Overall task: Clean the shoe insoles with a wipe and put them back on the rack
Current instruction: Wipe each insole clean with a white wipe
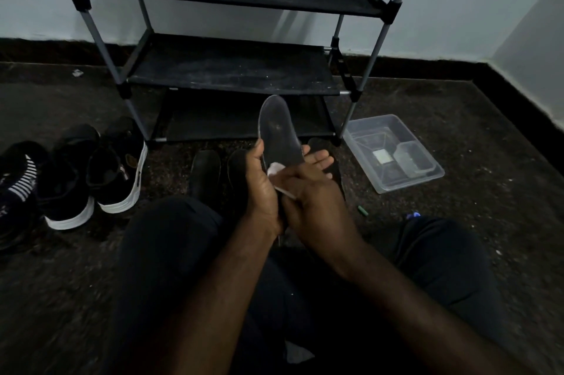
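A person sits on the dark floor (488, 167) with knees apart, in dark trousers. Both hands meet in the middle, just in front of the shoe rack (232, 72).

The left hand (262, 185) grips a grey insole (279, 130) and holds it standing up, toe end pointing to the far side. The thumb is curled round the left edge. Some fingers peek out past the right edge (they look like the left hand's, coming round from behind).

The right hand (314, 206) is on the near part of the insole. Its fingers are bent over a small white wipe (275, 167) and press it on the insole. Only a bit of the wipe shows between the two hands.

The rack has black cloth shelves on grey poles, and the shelves look dusty. Two more dark insoles (205, 173) lie flat on the floor just behind the hands, near the bottom shelf.

On the left, a row of black shoes with white soles (119, 167) stands on the floor. On the right, beside the rack's leg, is a clear plastic box (393, 187) with a smaller clear tub inside.
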